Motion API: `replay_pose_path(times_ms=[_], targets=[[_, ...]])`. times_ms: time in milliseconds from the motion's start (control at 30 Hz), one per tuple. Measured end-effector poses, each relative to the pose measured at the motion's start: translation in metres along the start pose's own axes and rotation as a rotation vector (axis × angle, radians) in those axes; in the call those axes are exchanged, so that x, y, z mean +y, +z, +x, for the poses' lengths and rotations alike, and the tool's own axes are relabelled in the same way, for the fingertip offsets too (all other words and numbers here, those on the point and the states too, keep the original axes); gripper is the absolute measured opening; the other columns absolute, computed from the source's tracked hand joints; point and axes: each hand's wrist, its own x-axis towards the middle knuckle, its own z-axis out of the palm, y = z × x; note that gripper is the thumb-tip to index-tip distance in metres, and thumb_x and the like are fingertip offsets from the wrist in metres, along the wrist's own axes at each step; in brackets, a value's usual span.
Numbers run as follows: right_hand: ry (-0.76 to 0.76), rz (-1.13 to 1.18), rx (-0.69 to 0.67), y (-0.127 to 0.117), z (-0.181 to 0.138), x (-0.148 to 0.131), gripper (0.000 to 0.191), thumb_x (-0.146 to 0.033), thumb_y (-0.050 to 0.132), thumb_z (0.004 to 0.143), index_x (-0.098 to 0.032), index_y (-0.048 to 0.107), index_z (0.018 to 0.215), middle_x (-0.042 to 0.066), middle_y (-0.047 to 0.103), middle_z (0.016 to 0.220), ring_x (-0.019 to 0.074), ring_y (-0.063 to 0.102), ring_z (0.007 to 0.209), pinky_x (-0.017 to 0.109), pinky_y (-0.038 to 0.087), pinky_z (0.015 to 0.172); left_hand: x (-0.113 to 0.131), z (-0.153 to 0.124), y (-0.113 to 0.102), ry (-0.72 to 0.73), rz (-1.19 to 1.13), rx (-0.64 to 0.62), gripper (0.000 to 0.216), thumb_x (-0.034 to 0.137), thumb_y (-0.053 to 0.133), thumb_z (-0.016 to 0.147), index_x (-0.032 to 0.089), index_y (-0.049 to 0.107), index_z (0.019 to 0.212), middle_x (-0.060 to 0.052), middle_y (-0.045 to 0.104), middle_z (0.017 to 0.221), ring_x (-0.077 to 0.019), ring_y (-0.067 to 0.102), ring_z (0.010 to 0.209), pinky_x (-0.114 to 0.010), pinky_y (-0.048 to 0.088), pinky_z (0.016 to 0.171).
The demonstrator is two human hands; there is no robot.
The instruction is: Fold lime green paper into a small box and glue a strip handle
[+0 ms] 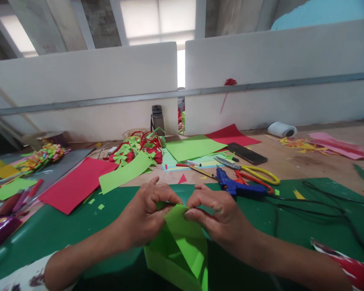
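Observation:
A folded light-green paper piece [186, 238], shaped like an open box or bag, stands at the near edge of the green mat. My left hand [150, 210] pinches its top edge from the left. Opposite it, my right hand [216, 210] grips the same edge between thumb and forefinger, so the two hands nearly meet. The lower part of the paper drops out of the picture. Just beyond my right hand lie a blue glue gun [235, 184] and scissors with yellow handles [257, 173].
Red paper [79, 184] and a green strip [125, 171] lie to the left. Behind are green-and-red paper crafts [136, 147], a dark bottle [157, 119], a green sheet [192, 148] and a phone [247, 153]. A black cord [321, 204] crosses the mat [109, 226] at right.

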Motion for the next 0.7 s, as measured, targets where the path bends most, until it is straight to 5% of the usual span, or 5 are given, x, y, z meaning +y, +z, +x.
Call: replay_pose_path(times_ms=[167,367,700], targets=[[0.054,0.046,-0.015,-0.001,0.0,-0.004,0.017,-0.022,0.056,0.079,-0.02,0.056,0.063,-0.006,0.058,0.058,0.0087,0.052,0.053,0.035,0.033,0.095,-0.001,0.001,0.0,-0.009,-0.015,0.006,0.017,0.025,0.054,0.078,0.016,0.066,0.069,0.002,0.065,0.067,-0.0122,0.06,0.066,-0.043,0.008,0.109],[0.216,0.15,-0.06,-0.004,0.005,-0.012,0.017,-0.025,0.057,0.077,-0.019,0.058,0.06,-0.003,0.058,0.06,0.0113,0.051,0.058,0.024,0.039,0.06,0.002,0.001,-0.004,-0.057,-0.032,-0.026,0.017,0.026,0.055,0.078,0.016,0.066,0.068,0.002,0.065,0.067,-0.0126,0.061,0.068,-0.043,-0.001,0.11],[0.238,0.227,-0.055,-0.004,0.008,-0.014,0.02,-0.026,0.057,0.077,-0.018,0.056,0.059,-0.003,0.054,0.058,0.0101,0.047,0.057,0.022,0.036,0.056,0.003,-0.001,-0.008,-0.034,-0.03,-0.045,0.018,0.026,0.053,0.081,0.018,0.067,0.073,0.003,0.067,0.072,-0.0128,0.062,0.071,-0.042,0.001,0.11]])
